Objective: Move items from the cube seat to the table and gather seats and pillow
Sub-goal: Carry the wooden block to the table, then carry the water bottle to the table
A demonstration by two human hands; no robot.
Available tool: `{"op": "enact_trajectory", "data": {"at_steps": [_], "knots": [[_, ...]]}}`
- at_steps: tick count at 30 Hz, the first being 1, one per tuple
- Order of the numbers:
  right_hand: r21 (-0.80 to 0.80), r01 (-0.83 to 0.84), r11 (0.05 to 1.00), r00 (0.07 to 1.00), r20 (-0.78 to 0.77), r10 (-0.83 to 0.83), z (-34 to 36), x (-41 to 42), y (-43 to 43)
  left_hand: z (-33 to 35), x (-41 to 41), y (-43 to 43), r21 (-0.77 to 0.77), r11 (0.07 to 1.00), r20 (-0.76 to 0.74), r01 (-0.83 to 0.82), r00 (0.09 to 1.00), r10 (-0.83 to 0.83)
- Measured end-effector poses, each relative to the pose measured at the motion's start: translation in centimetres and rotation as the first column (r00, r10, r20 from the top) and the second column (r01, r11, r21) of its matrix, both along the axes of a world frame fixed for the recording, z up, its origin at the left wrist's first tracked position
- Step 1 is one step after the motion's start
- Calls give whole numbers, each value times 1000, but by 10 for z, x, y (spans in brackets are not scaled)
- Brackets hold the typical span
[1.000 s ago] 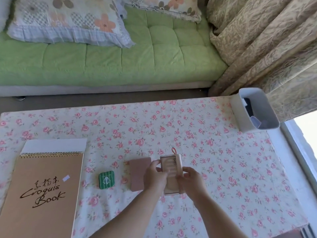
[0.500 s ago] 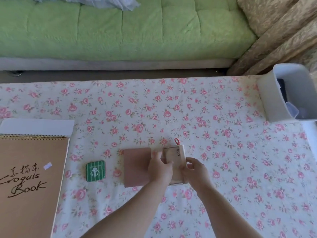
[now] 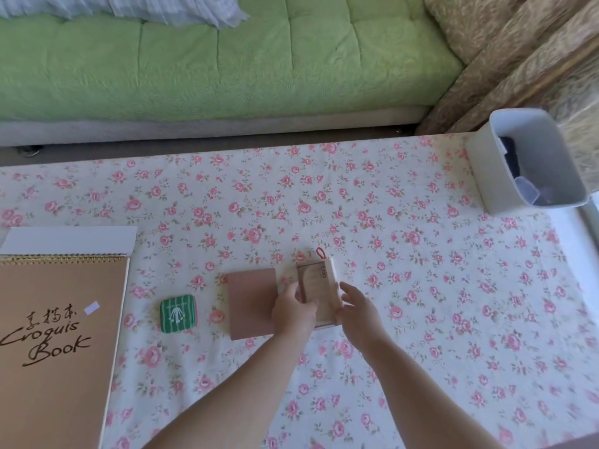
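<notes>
Home living rm: green sofa (image 3: 194,69), curtains (image 3: 518,53), floral-cloth table (image 3: 389,205)

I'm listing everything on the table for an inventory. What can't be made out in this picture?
Head view:
- white bin: its wall hides the contents, apart from something dark and a clear piece.
- Croquis Book: cut off by the left and bottom edges.
- pink notebook: right part hidden behind the left hand.
- tan pack: print too small to read; near end covered by the left hand and right hand.
- pillow: cut off by the top edge.
</notes>
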State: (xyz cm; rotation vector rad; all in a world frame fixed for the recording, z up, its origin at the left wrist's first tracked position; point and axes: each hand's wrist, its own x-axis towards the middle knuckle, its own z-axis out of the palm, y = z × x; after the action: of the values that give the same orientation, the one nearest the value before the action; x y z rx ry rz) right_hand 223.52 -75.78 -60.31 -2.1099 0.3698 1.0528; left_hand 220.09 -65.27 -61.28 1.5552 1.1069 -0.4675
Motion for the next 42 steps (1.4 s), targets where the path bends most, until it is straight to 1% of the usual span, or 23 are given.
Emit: {"op": "enact_trajectory", "data": {"at_steps": [5,8,12,15,16,19,26,30,34,39,42], "knots": [[4,24,1000,1000,14,-24,38,-8,-4,40,-10,-9,-29,1000,35,-6,999,7],[7,33,999,997,69,-34,70,-8,-5,72,-11,-9,-17,1000,79,9,997,-8],[83,86,993,986,139,-97,125,-6,-6,128,-14,-4,2,1000,169,-28,985,27],[137,94,986,975,188,-119,162,-13,-12,163,-24,-7,0,996,219,-89,972,87],[154,108,982,970,202,-138,180,-23,-20,182,-34,-13,-3,995,236,-95,967,93],[197,119,973,957,238,-166,204,-39,-32,212,-52,-23,-27,992,271,-122,955,124],[321,139,937,917,316,-244,286,-74,-54,290,-81,-44,-9,993,419,-121,901,114],[350,185,918,874,370,-317,324,-94,-71,323,-92,-62,-15,999,505,-36,862,38],[339,285,897,794,440,-419,353,-115,-80,351,-96,-66,18,996,570,93,817,-87],[355,466,810,665,463,-586,368,-158,-77,375,-117,-59,32,946,619,321,737,-271],[393,544,742,602,434,-671,371,-196,-72,377,-133,-57,54,911,610,410,709,-355]]}}
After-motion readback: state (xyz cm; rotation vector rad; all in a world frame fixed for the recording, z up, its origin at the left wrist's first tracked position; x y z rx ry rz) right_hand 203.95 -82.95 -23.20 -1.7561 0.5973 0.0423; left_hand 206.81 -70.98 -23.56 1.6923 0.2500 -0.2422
